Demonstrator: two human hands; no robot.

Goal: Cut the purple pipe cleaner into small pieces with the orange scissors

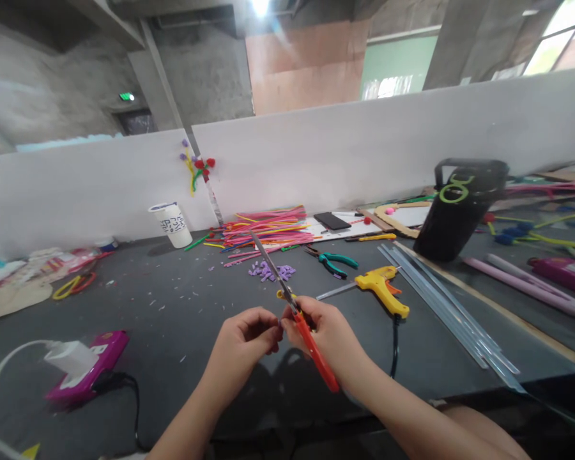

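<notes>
My right hand point(328, 332) is closed around a pair of scissors point(319, 353) with red and yellow handles. Their blades point up and away over the table. Close beside it, my left hand point(246, 342) is pinched, its fingertips meeting those of my right hand. A tiny purplish bit seems to show between the fingertips, too small to make out. Just beyond the hands lies a pile of short purple fuzzy pieces point(268, 271). Behind that pile is a heap of pink, red and yellow pipe cleaners point(268, 227).
To the right lie a yellow glue gun point(382, 289), teal-handled pliers point(338, 259), clear glue sticks point(441, 306) and a black bottle point(455, 217). A phone point(332, 221) and white cup point(171, 225) stand farther back. At left are a magenta power strip point(110, 348) and other scissors point(74, 286).
</notes>
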